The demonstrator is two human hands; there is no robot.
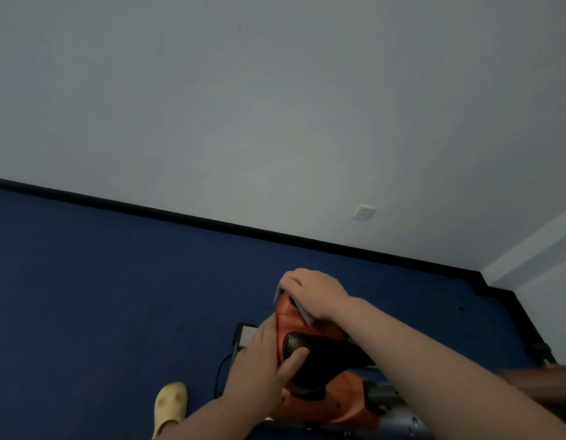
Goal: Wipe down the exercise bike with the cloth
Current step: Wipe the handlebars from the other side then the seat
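low in the head view, near the bottom edge, stands the orange exercise bike (307,404), seen from above on a dark blue floor (100,281). its black saddle (310,347) points left. the right hand (313,296) lies over the orange front end of the bike with fingers bent down over a grey cloth (308,316), pressing it onto the casing; only the cloth's edges show under the palm and at the fingertips. the left hand (262,360) rests on the near side of the bike, its thumb lying on the nose of the saddle and the fingers fairly straight along the orange body, wrapped round nothing. a yellow slipper (171,404) sits on the floor to the left. behind, a pale wall (275,106) carries a white socket (364,212) above a black skirting board (211,222)
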